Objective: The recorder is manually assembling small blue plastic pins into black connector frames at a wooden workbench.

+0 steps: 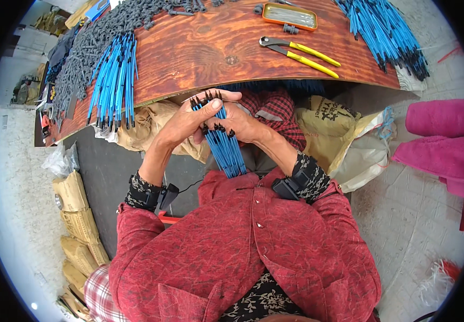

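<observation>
A bundle of thin blue tubes with black tips (224, 152) is gripped between my two hands, in front of my lap. My left hand (194, 119) is closed around the bundle's upper part, its thumb lying across the tubes. From the other side my right hand (241, 122) wraps the same bundle, its fingers partly hidden behind it. Several black tips stick up between the hands, and more show just below them. The lower ends of the tubes reach down to my red jacket.
On the wooden table (205, 51) lie yellow-handled pliers (300, 56), an orange tray of thin pins (290, 16), and a heap of grey plastic fittings (89, 59). Blue tube piles lie at left (115, 80) and right (385, 37). Sacks (344, 137) stand below; pink cushions (441, 139) are at right.
</observation>
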Demonstrator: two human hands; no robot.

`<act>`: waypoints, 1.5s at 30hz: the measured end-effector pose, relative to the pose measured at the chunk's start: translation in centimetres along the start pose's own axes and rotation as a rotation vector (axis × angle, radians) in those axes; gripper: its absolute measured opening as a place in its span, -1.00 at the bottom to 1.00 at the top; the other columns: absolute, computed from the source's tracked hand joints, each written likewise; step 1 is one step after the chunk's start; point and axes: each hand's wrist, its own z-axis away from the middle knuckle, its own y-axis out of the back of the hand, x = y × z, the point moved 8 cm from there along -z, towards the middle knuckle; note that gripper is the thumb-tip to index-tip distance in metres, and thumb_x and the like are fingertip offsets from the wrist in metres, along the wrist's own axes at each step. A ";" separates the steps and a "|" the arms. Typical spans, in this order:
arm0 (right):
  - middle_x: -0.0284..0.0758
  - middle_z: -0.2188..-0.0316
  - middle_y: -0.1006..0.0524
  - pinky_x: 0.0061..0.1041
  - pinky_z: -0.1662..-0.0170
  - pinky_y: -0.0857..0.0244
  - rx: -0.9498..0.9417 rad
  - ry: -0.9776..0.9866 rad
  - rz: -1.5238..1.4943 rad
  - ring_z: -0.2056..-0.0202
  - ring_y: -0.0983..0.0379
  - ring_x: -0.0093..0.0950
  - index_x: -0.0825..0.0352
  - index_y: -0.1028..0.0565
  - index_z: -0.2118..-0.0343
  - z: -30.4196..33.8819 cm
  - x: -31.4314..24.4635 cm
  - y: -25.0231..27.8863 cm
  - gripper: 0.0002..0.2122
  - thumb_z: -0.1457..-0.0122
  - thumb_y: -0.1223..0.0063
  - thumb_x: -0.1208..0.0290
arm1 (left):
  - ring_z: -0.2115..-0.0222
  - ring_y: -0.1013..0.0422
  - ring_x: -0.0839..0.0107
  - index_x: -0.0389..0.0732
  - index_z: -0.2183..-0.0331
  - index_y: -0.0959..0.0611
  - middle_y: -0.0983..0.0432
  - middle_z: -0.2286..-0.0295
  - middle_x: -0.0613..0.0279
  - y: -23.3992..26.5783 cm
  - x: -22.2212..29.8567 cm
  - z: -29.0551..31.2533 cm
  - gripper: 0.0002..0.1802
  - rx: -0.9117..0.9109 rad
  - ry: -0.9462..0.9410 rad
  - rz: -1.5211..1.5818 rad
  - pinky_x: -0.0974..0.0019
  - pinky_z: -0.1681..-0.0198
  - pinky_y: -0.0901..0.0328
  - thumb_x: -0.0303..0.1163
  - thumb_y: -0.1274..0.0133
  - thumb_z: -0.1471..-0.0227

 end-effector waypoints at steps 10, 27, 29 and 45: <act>-0.22 0.33 -0.62 -0.41 0.21 -0.54 0.095 -0.035 -0.126 0.28 -0.61 -0.41 0.41 -0.50 0.15 -0.7 4.8 2.9 -0.60 -0.29 -0.12 0.07 | 0.17 -0.49 0.46 -0.26 -0.02 -0.60 -0.60 0.07 0.13 1.9 -1.7 0.9 -0.45 0.177 0.111 0.137 0.34 0.08 -0.40 -0.03 -0.13 -0.17; -0.22 0.33 -0.65 -0.44 0.22 -0.56 0.194 -0.069 -0.174 0.32 -0.63 -0.43 0.42 -0.55 0.09 -0.6 3.1 2.4 -0.60 -0.31 -0.11 0.11 | 0.55 -0.46 0.62 -0.36 0.25 -0.53 -0.55 0.47 0.25 4.6 -1.6 3.0 -0.91 0.627 -0.330 0.060 0.53 0.47 -0.37 -0.53 -0.05 -0.24; -0.22 0.33 -0.65 -0.45 0.23 -0.55 0.209 -0.066 -0.188 0.33 -0.63 -0.44 0.41 -0.56 0.08 -0.3 2.9 2.4 -0.61 -0.31 -0.11 0.11 | 0.55 -0.47 0.62 -0.37 0.24 -0.52 -0.55 0.46 0.23 4.5 -1.6 3.1 -0.91 0.638 -0.357 0.049 0.53 0.47 -0.37 -0.54 -0.04 -0.24; -0.17 0.28 -0.63 -0.36 0.09 -0.56 0.166 -0.084 -0.243 0.22 -0.63 -0.34 0.50 -0.51 0.07 -0.9 3.5 1.9 -0.58 -0.29 -0.12 0.15 | 0.42 -0.43 0.65 -0.29 0.26 -0.58 -0.53 0.44 0.34 5.9 -1.4 2.5 -0.85 0.517 -0.214 0.183 0.54 0.31 -0.33 -0.41 -0.15 -0.21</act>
